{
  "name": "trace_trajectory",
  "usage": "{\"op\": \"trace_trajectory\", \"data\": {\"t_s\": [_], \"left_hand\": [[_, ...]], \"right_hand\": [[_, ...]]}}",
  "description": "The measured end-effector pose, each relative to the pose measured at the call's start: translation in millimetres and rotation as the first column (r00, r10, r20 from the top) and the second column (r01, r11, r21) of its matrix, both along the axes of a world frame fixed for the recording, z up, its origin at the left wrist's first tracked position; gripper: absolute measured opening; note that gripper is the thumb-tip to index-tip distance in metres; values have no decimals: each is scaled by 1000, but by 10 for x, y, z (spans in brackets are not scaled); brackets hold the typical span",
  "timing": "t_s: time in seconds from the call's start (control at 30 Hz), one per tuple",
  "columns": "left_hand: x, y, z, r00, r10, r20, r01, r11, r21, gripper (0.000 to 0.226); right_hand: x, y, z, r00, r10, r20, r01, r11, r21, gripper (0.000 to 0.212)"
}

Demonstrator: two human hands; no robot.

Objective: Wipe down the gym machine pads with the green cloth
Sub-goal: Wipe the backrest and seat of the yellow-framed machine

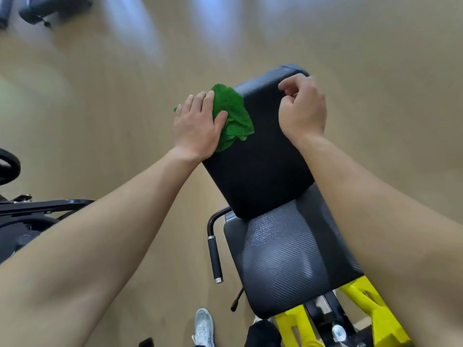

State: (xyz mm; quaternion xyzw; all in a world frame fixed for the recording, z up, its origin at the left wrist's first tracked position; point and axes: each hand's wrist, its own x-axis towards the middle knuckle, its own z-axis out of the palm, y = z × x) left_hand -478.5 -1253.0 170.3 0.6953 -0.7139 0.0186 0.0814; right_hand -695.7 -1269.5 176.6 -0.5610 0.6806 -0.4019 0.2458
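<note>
The black back pad [260, 166] of the gym machine slopes away from me at centre. A crumpled green cloth [233, 113] lies on its upper left part. My left hand [198, 126] presses flat on the cloth at the pad's left edge, fingers straight, thumb on the cloth. My right hand [302, 108] sits at the pad's upper right edge with fingers curled over the rim. Below lies the black seat pad [288, 259], its right side hidden by my right forearm.
A black handle bar [215, 256] stands left of the seat. The yellow frame [370, 304] runs under the seat at lower right. Dark machine parts [30, 211] sit at left, more equipment [47, 8] at top left. My shoe [204, 326] is on the tan floor.
</note>
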Motion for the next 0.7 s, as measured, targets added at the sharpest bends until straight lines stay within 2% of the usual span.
{"op": "trace_trajectory", "data": {"t_s": [0.1, 0.37, 0.47, 0.57, 0.7], "left_hand": [[-295, -204, 41, 994, -60, 93, 62, 998, -17, 62], [-1375, -774, 107, 963, -214, 166, 210, 977, 37, 63], [-1258, -734, 108, 970, -218, 107, 216, 976, 36, 60], [-835, -462, 70, 979, -199, 53, 202, 977, -62, 54], [-171, 89, -10, 991, -127, -50, 114, 971, -211, 46]], "right_hand": [[-269, -23, -167, 994, -96, 48, 96, 995, 11, 41], [-723, -18, -453, 968, -246, 56, 245, 969, 17, 38], [-738, -21, -487, 967, -250, 53, 249, 968, 29, 46], [-557, 2, -455, 971, -223, 83, 221, 975, 32, 53], [-148, 268, -344, 993, -52, 108, 51, 999, 14, 49]]}}
